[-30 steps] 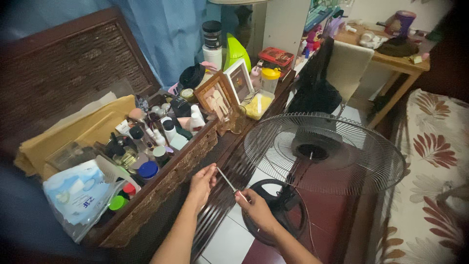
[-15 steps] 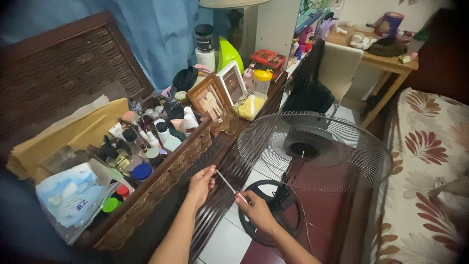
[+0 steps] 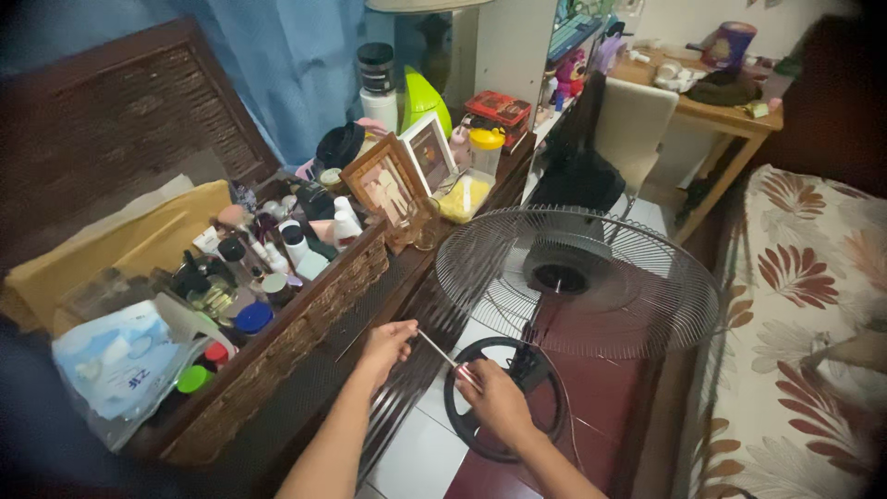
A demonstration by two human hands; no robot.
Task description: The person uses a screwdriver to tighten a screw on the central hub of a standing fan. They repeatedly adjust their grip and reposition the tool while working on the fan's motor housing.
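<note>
Metal wire fan guard (image 3: 591,277) stands on the floor over a round black base (image 3: 504,397). Beside it is a wicker tray (image 3: 305,333) with bottles. Both hands, left (image 3: 388,344) and right (image 3: 494,402), pinch closed on a thin stick (image 3: 443,353) between them, just before the guard.

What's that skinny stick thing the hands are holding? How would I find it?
Find the big round wire fan guard in the middle. Just below its left edge, the left hand and right hand pinch a thin pale rod between them, the only straight, slanted stick there.
</note>
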